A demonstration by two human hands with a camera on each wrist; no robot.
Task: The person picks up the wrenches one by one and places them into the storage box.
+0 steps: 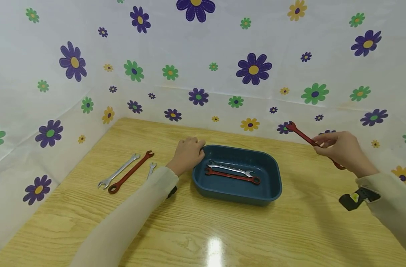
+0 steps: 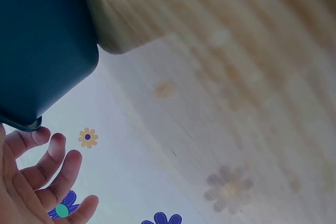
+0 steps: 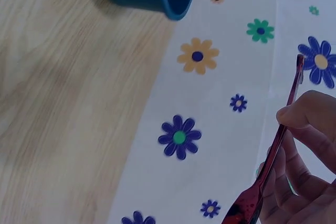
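In the head view, my right hand (image 1: 339, 150) holds a red wrench (image 1: 301, 134) in the air, right of a dark blue tray (image 1: 236, 197). The right wrist view has the same red wrench (image 3: 273, 153) pinched between thumb and fingers. My left hand (image 1: 188, 152) is at the tray's back left corner, gripping the rim. The left wrist view shows one fingertip against that rim (image 2: 26, 125), the other fingers loosely bent away from it. Inside the tray lie a silver open-end wrench (image 1: 230, 168) and a red combination wrench (image 1: 233, 175), side by side.
Left of the tray, a silver wrench (image 1: 119, 170) and a red combination wrench (image 1: 131, 172) lie on the wood-grain table (image 1: 176, 230). A smaller silver wrench (image 1: 152, 168) is partly hidden by my left sleeve. A flower-printed white sheet (image 1: 216, 44) stands behind and at left.
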